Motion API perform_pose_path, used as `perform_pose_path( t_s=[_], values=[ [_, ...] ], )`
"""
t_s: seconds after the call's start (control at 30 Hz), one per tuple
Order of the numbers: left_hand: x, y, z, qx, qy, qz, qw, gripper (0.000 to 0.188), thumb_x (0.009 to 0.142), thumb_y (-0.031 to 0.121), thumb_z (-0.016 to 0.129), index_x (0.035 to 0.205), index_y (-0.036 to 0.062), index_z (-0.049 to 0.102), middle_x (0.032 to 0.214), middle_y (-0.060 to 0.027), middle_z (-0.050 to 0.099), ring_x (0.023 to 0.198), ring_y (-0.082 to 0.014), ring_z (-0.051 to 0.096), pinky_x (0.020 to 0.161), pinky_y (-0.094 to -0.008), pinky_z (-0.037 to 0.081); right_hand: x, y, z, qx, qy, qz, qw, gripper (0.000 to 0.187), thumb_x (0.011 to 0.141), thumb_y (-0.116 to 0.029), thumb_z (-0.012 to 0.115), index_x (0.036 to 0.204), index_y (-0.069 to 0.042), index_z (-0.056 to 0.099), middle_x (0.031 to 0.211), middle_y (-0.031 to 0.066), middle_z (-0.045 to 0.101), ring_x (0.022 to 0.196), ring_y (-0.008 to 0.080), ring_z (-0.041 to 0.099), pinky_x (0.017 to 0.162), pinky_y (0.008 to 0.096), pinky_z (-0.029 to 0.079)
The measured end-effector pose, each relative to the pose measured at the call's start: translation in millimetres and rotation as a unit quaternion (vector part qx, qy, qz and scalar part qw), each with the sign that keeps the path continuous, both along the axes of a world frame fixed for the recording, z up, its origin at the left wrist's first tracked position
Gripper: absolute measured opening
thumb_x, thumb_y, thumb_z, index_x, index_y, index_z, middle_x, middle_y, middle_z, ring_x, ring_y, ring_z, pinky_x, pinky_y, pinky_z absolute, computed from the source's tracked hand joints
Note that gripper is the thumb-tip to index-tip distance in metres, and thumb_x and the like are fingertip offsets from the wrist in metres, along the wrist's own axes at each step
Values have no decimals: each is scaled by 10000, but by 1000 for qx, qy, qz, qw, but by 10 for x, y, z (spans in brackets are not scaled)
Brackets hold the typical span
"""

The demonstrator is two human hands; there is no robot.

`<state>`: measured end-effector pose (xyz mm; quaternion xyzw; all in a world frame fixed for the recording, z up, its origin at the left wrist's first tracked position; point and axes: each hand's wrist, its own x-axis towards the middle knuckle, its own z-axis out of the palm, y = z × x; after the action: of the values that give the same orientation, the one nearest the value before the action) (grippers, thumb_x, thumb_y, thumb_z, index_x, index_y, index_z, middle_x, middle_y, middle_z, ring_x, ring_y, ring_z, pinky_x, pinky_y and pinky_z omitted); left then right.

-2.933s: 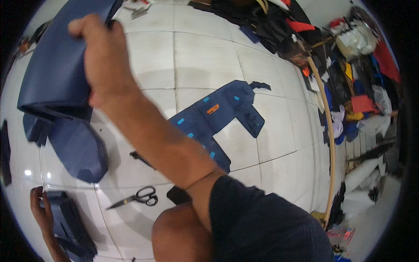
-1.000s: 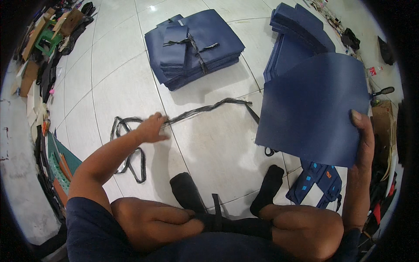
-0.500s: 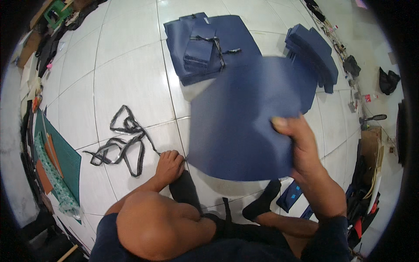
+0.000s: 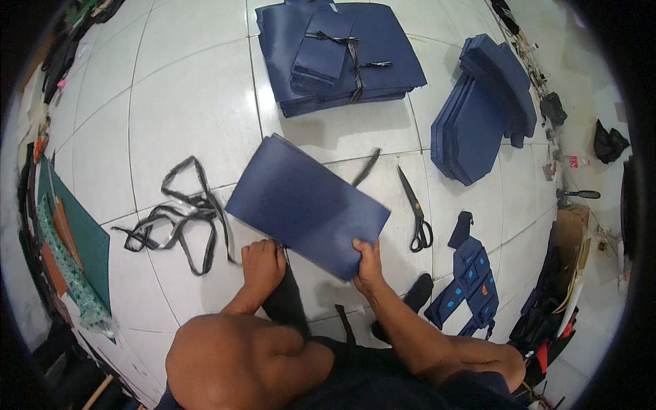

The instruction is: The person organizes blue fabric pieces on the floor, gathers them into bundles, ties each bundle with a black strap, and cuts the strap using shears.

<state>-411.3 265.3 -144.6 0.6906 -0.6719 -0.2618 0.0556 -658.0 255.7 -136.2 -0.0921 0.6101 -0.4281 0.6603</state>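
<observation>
My right hand [image 4: 367, 266] grips the near right corner of a stack of dark blue rectangular sheets [image 4: 307, 201], thumb on top. The stack lies slanted, low over the tiles. My left hand [image 4: 263, 265] rests on the floor by its near left edge, fingers curled on a black fabric strip. That strip leads to a loose black tangle [image 4: 198, 205] on the left. Another strip end [image 4: 367, 167] sticks out beyond the stack's far edge; what lies beneath is hidden. Black-handled scissors [image 4: 418, 212] lie to the right of the stack.
Farther off is a large pile of blue sheets [image 4: 383, 48] tied with black strip. Angular blue pieces [image 4: 471, 123] are heaped at the right, with a blue patched item [image 4: 471, 287] nearer. A green cutting mat [image 4: 89, 239] lies left. Clutter lines both walls.
My right hand has brought the blue sheets down and leftward from a raised position, uncovering the scissors. My left hand stays near the same spot on the floor. The view has shifted.
</observation>
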Motion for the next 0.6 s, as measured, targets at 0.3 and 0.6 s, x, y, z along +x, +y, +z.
perform_pose_path(
  t_s=[0.3,0.6],
  values=[
    [19,-248,164,145,87,70,983,229,913,207,545,921,-11,615,857,-263,665,840,-451,642,757,-519,495,-733,-315,108,86,180,504,840,683,836,-393,691,1361,-34,439,1218,227,561,1139,325,566,971,415,466],
    [113,-243,250,162,145,99,971,297,904,276,600,951,-16,626,911,-252,685,872,-418,666,773,-472,509,-811,-1861,255,-351,533,562,527,391,891,-192,669,1274,-195,593,1351,130,476,1074,285,608,866,393,521]
  ],
)
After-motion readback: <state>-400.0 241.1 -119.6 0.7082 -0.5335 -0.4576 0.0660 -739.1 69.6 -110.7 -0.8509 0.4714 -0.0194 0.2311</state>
